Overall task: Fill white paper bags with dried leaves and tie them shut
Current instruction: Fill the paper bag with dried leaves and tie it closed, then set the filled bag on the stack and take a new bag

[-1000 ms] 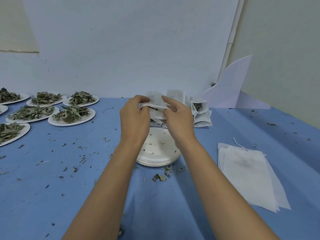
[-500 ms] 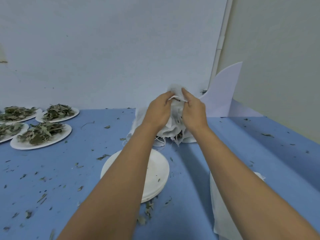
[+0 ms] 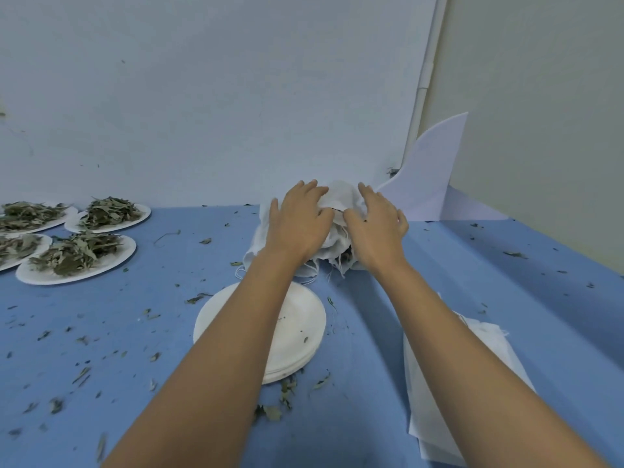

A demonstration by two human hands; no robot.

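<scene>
A heap of filled white paper bags lies against the back wall, with dark leaves showing at a gap low in the pile. My left hand lies on the left of the heap with fingers spread flat. My right hand rests on the right side, fingers straight. A stack of empty white plates sits just in front of the heap, partly under my left forearm. Flat empty white bags lie at the right, partly hidden by my right forearm. Plates of dried leaves stand at the left.
Leaf crumbs are scattered over the blue table. A curved white sheet leans in the back right corner. The wall runs close behind the heap.
Both hands carried a filled bag up and away to the heap at the back, let it go there, and now lie flat on the pile. The view shifted forward and right.
</scene>
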